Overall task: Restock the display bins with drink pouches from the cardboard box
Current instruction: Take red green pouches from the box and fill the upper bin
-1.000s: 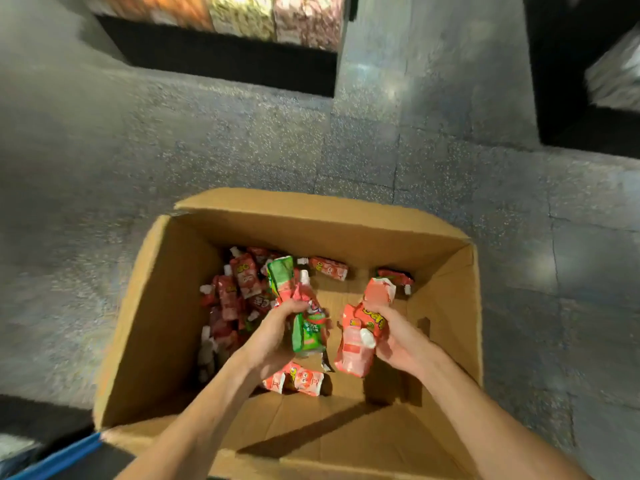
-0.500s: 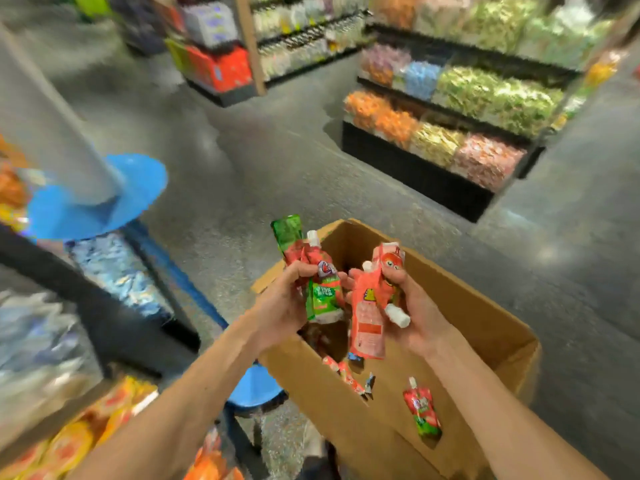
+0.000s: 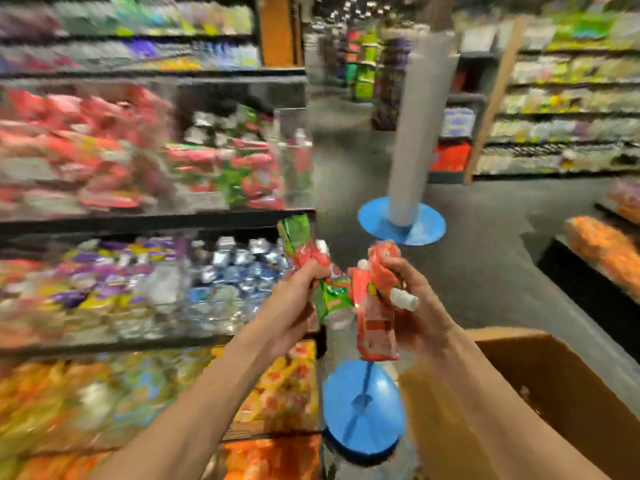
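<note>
My left hand (image 3: pixel 294 299) grips a bunch of green and red drink pouches (image 3: pixel 304 251) in front of me. Beside it, my right hand (image 3: pixel 419 306) grips red drink pouches (image 3: pixel 375 323) with white caps. Both hands are raised side by side above the left edge of the cardboard box (image 3: pixel 554 393), which sits at the lower right. To the left, a blurred clear display bin (image 3: pixel 239 168) on the upper shelf holds similar red and green pouches.
Shelves of clear bins with coloured snacks fill the left side (image 3: pixel 104 289). A grey pillar with a blue base (image 3: pixel 401 223) stands ahead, and a blue disc (image 3: pixel 363 410) lies below my hands. Orange goods sit in a black display (image 3: pixel 602 258) at right.
My view has swung up and left from the box to the shelves. Both hands lifted their pouches out of the box and now hold them facing the display bins.
</note>
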A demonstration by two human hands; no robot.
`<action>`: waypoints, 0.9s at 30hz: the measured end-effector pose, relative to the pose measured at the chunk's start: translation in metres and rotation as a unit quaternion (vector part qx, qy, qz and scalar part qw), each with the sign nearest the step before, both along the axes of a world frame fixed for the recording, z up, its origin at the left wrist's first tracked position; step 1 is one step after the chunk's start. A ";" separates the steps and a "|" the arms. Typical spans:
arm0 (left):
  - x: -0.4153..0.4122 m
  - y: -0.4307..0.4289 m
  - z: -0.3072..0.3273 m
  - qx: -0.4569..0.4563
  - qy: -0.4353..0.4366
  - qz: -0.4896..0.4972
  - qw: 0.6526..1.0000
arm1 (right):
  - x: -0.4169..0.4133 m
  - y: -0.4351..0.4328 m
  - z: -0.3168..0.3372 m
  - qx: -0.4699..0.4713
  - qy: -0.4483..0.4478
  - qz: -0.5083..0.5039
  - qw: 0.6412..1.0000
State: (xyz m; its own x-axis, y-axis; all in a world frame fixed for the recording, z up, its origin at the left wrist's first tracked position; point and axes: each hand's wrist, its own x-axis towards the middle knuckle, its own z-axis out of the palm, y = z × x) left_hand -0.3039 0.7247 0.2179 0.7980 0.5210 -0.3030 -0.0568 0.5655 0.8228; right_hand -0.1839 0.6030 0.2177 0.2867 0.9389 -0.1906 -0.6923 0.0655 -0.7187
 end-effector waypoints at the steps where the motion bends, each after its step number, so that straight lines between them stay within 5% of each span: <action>1: -0.017 0.013 -0.001 0.016 0.023 0.024 0.999 | -0.013 0.018 0.000 -0.014 -0.006 0.022 1.000; 7: -0.084 0.093 0.003 0.087 0.054 0.098 0.990 | -0.082 0.114 0.007 -0.032 -0.023 0.078 0.996; 14: -0.107 0.172 0.031 0.143 0.036 0.032 0.988 | -0.113 0.199 0.021 -0.022 -0.034 -0.002 0.999; 20: -0.096 0.210 0.047 0.156 0.013 0.000 0.988 | -0.115 0.217 0.046 -0.014 -0.048 -0.047 0.998; 27: -0.088 0.234 0.057 0.294 -0.042 0.076 0.952 | -0.098 0.233 0.057 0.003 -0.053 -0.037 0.998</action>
State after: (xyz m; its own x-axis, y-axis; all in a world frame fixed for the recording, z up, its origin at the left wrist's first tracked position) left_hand -0.3923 0.9586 0.2748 0.7091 0.6915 0.1380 -0.1813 -0.0103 0.9834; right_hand -0.2816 0.8356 0.2750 0.3735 0.9153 -0.1507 -0.6060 0.1178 -0.7867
